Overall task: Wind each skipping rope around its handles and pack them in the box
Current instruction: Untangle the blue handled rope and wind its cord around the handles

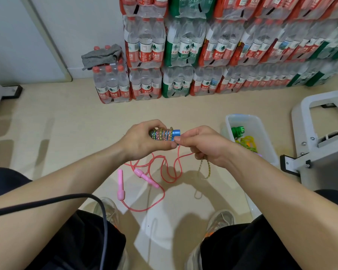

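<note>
My left hand (142,141) grips a pair of blue handles (175,133) with a multicoloured braided rope (162,134) wound tightly round them. My right hand (205,146) pinches the rope's free end at the blue tip, and a short loop of the rope (204,169) hangs below that hand. On the floor beneath lies a pink skipping rope (164,170), unwound, with its two pink handles (120,185) side by side. A clear plastic box (260,137) stands at the right with a green rope (237,131) and a yellow rope (248,144) inside.
Shrink-wrapped packs of water bottles (203,51) are stacked along the far wall, one with a grey cloth (101,55) on top. A white metal frame (320,121) stands right of the box. A black cable (66,199) crosses my left forearm. My shoes (219,221) rest on the floor below.
</note>
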The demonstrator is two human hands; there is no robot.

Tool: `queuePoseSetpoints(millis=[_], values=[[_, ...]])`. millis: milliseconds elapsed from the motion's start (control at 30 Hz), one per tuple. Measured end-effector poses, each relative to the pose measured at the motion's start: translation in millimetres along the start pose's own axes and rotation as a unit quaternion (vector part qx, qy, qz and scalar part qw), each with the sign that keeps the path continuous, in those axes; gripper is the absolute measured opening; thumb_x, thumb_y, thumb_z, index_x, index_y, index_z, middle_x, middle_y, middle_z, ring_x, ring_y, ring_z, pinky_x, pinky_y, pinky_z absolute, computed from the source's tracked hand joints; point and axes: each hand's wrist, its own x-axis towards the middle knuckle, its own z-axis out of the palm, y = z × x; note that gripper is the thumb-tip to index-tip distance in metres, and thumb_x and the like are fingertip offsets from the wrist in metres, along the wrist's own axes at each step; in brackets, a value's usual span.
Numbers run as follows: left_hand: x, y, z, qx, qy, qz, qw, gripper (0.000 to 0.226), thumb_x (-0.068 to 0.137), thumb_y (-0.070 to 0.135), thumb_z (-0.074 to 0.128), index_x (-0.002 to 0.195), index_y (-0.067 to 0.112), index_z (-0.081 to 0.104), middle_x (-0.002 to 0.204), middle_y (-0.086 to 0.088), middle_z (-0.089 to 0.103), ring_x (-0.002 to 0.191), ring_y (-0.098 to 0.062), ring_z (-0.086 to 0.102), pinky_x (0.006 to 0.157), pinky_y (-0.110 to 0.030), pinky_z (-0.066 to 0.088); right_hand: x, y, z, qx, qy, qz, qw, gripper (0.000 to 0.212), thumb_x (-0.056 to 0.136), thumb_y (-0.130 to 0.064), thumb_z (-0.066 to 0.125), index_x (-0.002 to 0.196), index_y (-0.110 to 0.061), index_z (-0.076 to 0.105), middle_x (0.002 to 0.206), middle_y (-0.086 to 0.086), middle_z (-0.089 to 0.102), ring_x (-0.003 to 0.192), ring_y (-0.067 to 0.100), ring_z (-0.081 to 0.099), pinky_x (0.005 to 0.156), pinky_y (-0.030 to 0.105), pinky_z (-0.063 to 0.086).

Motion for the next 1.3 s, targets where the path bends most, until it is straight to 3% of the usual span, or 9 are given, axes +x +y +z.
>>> queuePoseSetpoints(millis=[133,233,367,433,600,767,967,1100,1300], values=[[3.8,4.5,-10.2,-0.06,-0.026,-0.022,0.998,0.036,0.071,0.043,0.087,0.095,0.024,0.069,0.075,0.006,0.066,0.064,-0.006,0.053,0.054,-0.015,0.038,-1.8,-3.9,-5.8,0.034,-0.033,-0.02,0.999,0.009,0.089,-0.008,0.07,0.093,-0.014,0.076,0.061,-0.008,0.052,0.051,0.008,0.035,0.052,0.025,0.029],[5.1,2.5,-10.3,-0.055,-0.02,-0.036,0.998,0.036,0.071,0.042,0.087,0.095,0.022,0.07,0.076,0.002,0.071,0.066,-0.008,0.055,0.055,-0.016,0.039,-4.8,-5.7,-1.9,-0.067,0.016,-0.084,0.994,0.012,0.088,-0.01,0.072,0.088,-0.021,0.077,0.065,-0.007,0.06,0.058,0.011,0.048,0.059,0.028,0.039],[5.9,-2.0,-3.1,-0.007,-0.019,-0.046,0.999,0.037,0.069,0.046,0.087,0.091,0.023,0.069,0.08,-0.002,0.069,0.068,-0.013,0.055,0.064,-0.028,0.043,-7.0,-7.0,4.4,-0.37,0.118,-0.219,0.895,0.013,0.09,-0.019,0.066,0.097,-0.024,0.076,0.09,-0.005,0.068,0.083,0.016,0.06,0.072,0.029,0.047],[6.7,-3.2,-4.6,0.001,-0.035,-0.049,0.998,0.037,0.069,0.049,0.086,0.091,0.025,0.069,0.083,-0.004,0.071,0.07,-0.014,0.058,0.066,-0.029,0.044,-6.6,-7.2,3.0,-0.425,0.121,-0.267,0.857,0.014,0.093,-0.019,0.065,0.1,-0.023,0.075,0.095,-0.002,0.068,0.089,0.02,0.059,0.078,0.034,0.049],[5.9,1.1,-8.9,-0.025,-0.087,-0.062,0.994,0.031,0.078,0.039,0.083,0.095,0.016,0.069,0.062,0.012,0.068,0.053,0.005,0.054,0.048,-0.009,0.035,-6.1,-3.4,-0.1,-0.429,0.122,-0.321,0.835,0.009,0.093,-0.018,0.068,0.099,-0.019,0.075,0.092,-0.002,0.065,0.087,0.022,0.06,0.076,0.04,0.05],[5.5,2.0,-5.8,-0.058,-0.093,-0.106,0.988,0.03,0.078,0.048,0.078,0.09,0.023,0.066,0.062,0.011,0.062,0.052,-0.008,0.045,0.044,-0.02,0.03,-3.3,-1.9,-0.3,-0.412,0.139,-0.338,0.834,0.006,0.094,-0.019,0.066,0.097,-0.018,0.072,0.092,-0.004,0.064,0.086,0.019,0.059,0.077,0.041,0.05],[3.6,5.4,-5.8,-0.082,-0.058,-0.087,0.991,0.032,0.089,0.041,0.07,0.095,0.01,0.067,0.05,0.018,0.06,0.043,0.006,0.05,0.041,-0.006,0.032,-4.2,1.6,4.2,-0.399,0.143,-0.352,0.834,0.005,0.095,-0.019,0.066,0.098,-0.016,0.069,0.092,-0.002,0.062,0.085,0.022,0.057,0.074,0.041,0.049],[2.4,2.3,-3.0,-0.068,-0.03,-0.099,0.992,0.043,0.086,0.051,0.07,0.092,0.009,0.069,0.064,0.01,0.064,0.053,0.001,0.054,0.05,-0.013,0.038,-5.6,4.1,9.9,-0.394,0.147,-0.362,0.832,0.006,0.095,-0.02,0.065,0.098,-0.014,0.067,0.09,-0.006,0.056,0.081,0.021,0.054,0.069,0.037,0.045],[2.7,2.6,-2.1,-0.044,-0.037,-0.097,0.994,0.052,0.07,0.061,0.068,0.09,0.013,0.072,0.085,-0.003,0.076,0.087,-0.024,0.069,0.089,-0.044,0.054,-9.5,3.4,7.9,-0.434,0.158,-0.381,0.801,0.004,0.094,-0.02,0.067,0.096,-0.017,0.066,0.09,-0.005,0.057,0.075,0.025,0.056,0.062,0.039,0.048]])
